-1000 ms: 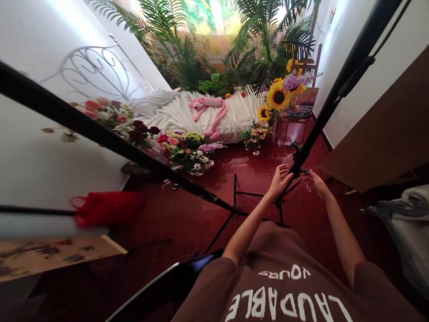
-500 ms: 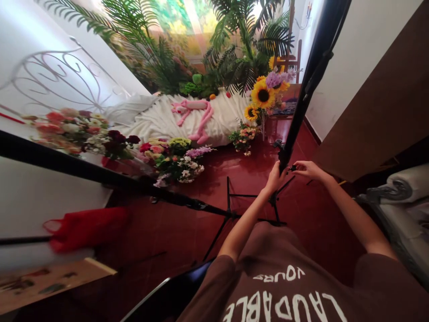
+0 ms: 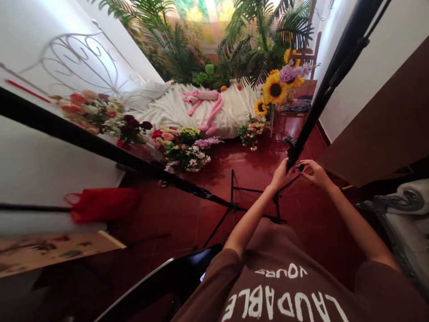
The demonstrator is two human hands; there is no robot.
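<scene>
Hands [image 3: 280, 175] now closer together: left [image 3: 280, 175] around slim black pole [image 3: 314, 117], right [image 3: 317, 174] pinched on small dark knob [image 3: 300, 167]

"What blocks your left hand [image 3: 280, 176]?"
"The black pole [image 3: 320, 96] in my grip, on its right; leftward, a second pole [image 3: 100, 148] slants across, stand legs [image 3: 232, 184] below."
"Ahead?"
"Open red floor [image 3: 231, 157] between the poles, up to the bed [image 3: 234, 117], whose near edge flowers [image 3: 187, 151] crowd."
"And your right hand [image 3: 317, 173]?"
"I've room rightward, until the brown board [image 3: 378, 118] near the floor's right edge."
</scene>
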